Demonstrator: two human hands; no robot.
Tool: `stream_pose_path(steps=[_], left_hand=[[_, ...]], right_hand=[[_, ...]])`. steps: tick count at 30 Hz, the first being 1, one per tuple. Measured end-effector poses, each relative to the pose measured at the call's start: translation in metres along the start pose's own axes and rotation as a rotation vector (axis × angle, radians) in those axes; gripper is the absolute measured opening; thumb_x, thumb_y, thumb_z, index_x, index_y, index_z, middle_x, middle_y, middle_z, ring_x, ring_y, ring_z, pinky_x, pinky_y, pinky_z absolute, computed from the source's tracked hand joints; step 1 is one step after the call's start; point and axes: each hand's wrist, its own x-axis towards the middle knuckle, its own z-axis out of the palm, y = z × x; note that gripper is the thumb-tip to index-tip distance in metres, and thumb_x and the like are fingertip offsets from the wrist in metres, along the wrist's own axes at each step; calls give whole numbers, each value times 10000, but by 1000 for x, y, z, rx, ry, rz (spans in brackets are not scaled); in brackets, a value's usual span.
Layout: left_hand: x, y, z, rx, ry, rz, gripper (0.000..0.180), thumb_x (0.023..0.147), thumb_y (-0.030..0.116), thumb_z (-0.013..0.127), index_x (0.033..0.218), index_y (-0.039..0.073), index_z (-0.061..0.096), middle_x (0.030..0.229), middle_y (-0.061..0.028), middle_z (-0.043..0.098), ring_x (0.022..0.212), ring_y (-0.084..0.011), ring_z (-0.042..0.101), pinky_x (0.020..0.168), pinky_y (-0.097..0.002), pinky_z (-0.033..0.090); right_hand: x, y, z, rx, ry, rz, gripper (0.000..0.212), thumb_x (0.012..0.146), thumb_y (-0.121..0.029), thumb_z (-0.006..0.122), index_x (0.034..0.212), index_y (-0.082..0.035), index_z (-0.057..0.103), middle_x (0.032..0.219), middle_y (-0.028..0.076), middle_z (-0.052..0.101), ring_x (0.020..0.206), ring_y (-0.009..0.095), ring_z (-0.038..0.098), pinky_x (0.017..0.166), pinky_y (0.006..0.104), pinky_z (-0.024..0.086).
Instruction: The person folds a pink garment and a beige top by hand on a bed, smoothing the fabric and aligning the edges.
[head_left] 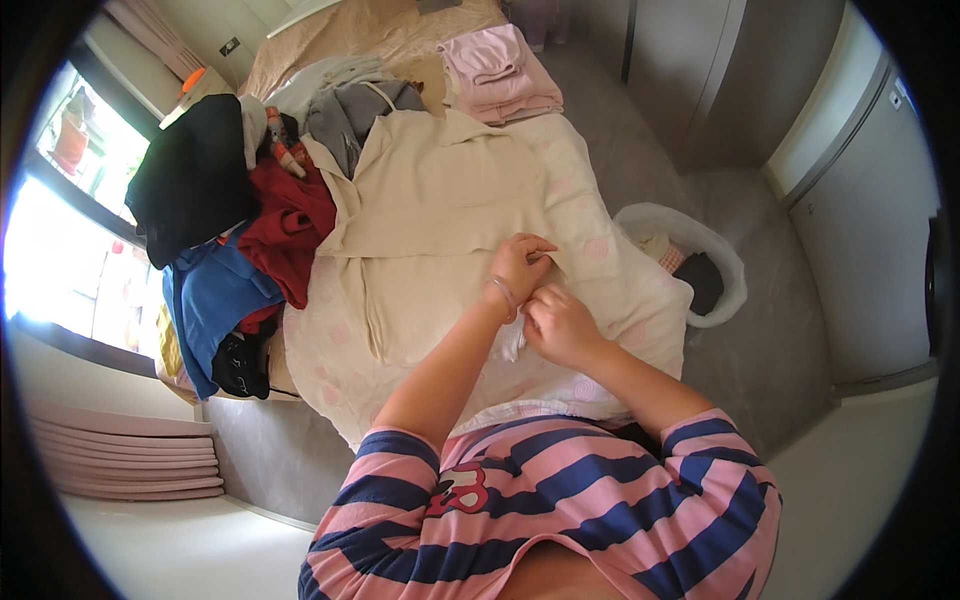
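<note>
Left hand (521, 266) and right hand (563, 326) at edge of cream garment (445, 180), grip unclear behind curled fingers (540, 316).

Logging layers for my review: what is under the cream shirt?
Under the cream shirt, a white cloth with pink patches shows beyond its right edge; anything else beneath is hidden.

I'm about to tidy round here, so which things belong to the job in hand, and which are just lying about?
Seemingly in use:
cream garment, spread out
left hand and right hand, by its edge
pale patterned cloth, underneath

Apparently lying about:
folded pink stack
black garment, red garment, blue garment
round white basket
</note>
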Motion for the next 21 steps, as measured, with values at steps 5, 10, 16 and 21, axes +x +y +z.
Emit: stream_pose_path(steps=[5, 10, 16, 21], left_hand=[[-7, 47, 3, 617, 30, 184, 176, 771, 144, 648, 928, 155, 728, 1112, -1, 618, 1107, -228, 522, 997, -384, 335], [-17, 37, -1, 682, 104, 372, 109, 798, 171, 643, 875, 146, 716, 1092, -11, 634, 1101, -240, 526, 999, -408, 329], [-31, 12, -6, 443, 38, 345, 133, 832, 198, 635, 907, 107, 696, 1089, -41, 638, 1086, -263, 537, 997, -426, 337], [-32, 0, -4, 490, 168, 313, 257, 847, 202, 594, 1077, 91, 625, 1170, -77, 596, 1146, -277, 500, 1032, -438, 304]], right_hand=[[9, 38, 79, -232, -117, -51, 206, 758, -158, 607, 931, -47, 622, 924, 133, 623, 921, 338, 579, 818, 410, 478], [57, 44, 76, -59, -420, 351, 284, 791, -207, 581, 1036, -64, 579, 1024, 142, 595, 1014, 326, 538, 881, 419, 435], [54, 39, 52, -14, -570, 503, 380, 831, -266, 550, 1163, -83, 527, 1144, 153, 562, 1126, 312, 488, 956, 431, 384], [46, 31, 39, -62, -563, 518, 460, 864, -315, 524, 1268, -100, 483, 1243, 162, 534, 1220, 301, 446, 1019, 441, 341]])
